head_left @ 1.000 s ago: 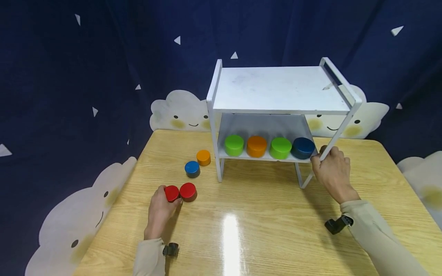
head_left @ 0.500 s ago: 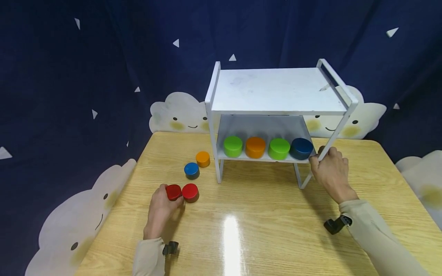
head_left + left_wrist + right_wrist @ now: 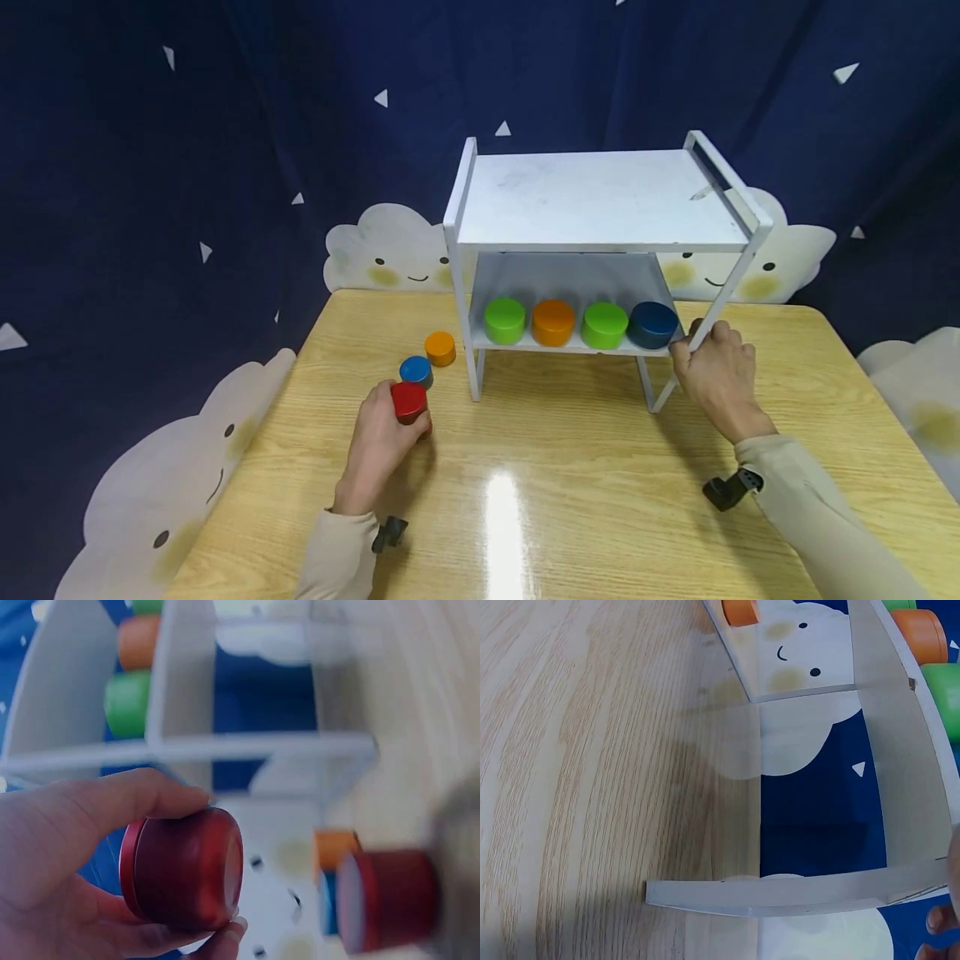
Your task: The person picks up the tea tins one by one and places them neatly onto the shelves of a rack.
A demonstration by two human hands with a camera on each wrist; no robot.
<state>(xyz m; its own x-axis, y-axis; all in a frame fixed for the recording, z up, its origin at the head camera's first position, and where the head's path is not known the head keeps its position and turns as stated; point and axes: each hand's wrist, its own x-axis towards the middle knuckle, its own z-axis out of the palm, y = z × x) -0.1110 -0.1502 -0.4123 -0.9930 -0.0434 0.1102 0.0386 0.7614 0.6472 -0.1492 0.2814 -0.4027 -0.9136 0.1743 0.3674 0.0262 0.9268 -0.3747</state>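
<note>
Four green, orange and blue round tins (image 3: 553,323) are on the white shelf (image 3: 600,200) the right hand (image 3: 716,375) grips, the left hand (image 3: 378,442) pinches a shiny red tin (image 3: 408,402), and three more tins (image 3: 416,370) remain toward the table's (image 3: 600,483) left edge.

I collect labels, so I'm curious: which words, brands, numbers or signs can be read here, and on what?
None: no readable words, brands, numbers or signs show anywhere, including on the held red cylinder, white shelf or wooden table.
Any marking on the black right-wrist device is too small to read.
</note>
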